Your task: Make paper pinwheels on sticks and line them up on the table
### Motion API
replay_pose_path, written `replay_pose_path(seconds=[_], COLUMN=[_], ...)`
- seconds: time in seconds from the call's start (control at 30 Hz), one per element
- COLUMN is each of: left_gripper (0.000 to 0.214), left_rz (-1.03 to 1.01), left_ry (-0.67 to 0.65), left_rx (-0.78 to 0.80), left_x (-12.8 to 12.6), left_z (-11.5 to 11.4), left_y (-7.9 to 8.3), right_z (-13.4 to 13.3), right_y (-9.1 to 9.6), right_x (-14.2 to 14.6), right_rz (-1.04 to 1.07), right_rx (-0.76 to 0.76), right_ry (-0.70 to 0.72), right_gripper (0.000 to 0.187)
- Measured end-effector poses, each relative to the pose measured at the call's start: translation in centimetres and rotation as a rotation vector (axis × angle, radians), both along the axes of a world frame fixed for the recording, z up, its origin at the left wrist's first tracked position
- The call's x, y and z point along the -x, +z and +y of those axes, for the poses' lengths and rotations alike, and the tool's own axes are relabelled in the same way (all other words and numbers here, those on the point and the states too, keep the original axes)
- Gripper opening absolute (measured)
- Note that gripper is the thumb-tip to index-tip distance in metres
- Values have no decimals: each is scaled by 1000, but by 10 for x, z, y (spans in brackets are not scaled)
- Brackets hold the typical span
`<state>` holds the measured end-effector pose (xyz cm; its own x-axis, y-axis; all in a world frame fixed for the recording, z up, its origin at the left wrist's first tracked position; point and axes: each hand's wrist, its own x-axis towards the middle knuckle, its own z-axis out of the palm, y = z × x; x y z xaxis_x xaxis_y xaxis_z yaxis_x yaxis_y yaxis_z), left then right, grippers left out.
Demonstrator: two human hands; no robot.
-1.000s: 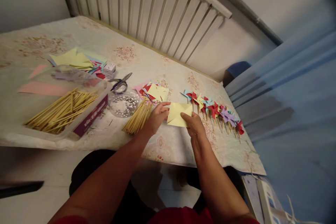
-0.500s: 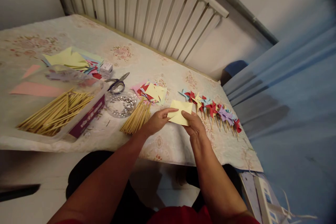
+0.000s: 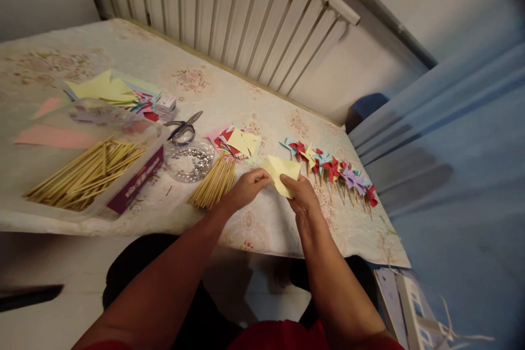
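1. Two bare hands meet above the near part of a worktop (image 3: 273, 232) spread with a pale floral cloth; between them is a small, pale yellow paper sheet (image 3: 283, 166).
2. The left hand (image 3: 247, 188) has a narrow grip — thumb and fingertips pinched together at the sheet's left corner, and the paper bends near them.
3. The right hand (image 3: 302, 191) holds the sheet from its right side, thumb pressed on the upper face, the other fingers mostly hidden underneath.
4. Just left of the left hand lies a fanned bundle of thin yellowish sticks (image 3: 213, 183), its far end close to a pile of multicoloured paper pieces (image 3: 244, 143).
5. Further left are a round clear plastic dish (image 3: 180, 163) with small silvery pieces (image 3: 200, 162), a pair of dark-handled scissors (image 3: 182, 128) beyond it, and a translucent plastic box (image 3: 139, 178) with a purple panel — more sticks lie inside.
6. Beyond the right hand, a row of red, yellow, blue and purple paper pinwheels (image 3: 331, 168) on sticks rests on the cloth.
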<state>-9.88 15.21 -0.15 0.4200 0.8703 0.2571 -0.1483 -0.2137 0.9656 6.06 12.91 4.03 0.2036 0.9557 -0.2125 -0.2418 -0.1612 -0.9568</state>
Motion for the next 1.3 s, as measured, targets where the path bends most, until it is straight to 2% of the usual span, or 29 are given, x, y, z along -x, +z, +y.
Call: replay_pose_path(seconds=[0.13, 0.3, 0.5, 0.93, 1.3], left_gripper=[18, 20, 23, 16, 13], left_rz=[-37, -90, -32, 122, 120], left_ry=[52, 46, 81, 185, 198], left_rx=[33, 97, 105, 61, 69], left_x=[-2, -4, -6, -1, -2], left_z=[1, 2, 3, -1, -1], left_y=[-4, -9, -13, 1, 0], right_z=[-1, -3, -4, -5, -5], right_y=[0, 1, 0, -2, -3], right_x=[1, 5, 7, 10, 12], right_rz=[-44, -65, -85, -90, -96], right_rx=[24, 41, 47, 44, 47], right_ry=[14, 52, 52, 65, 87], right_gripper=[35, 33, 34, 36, 34])
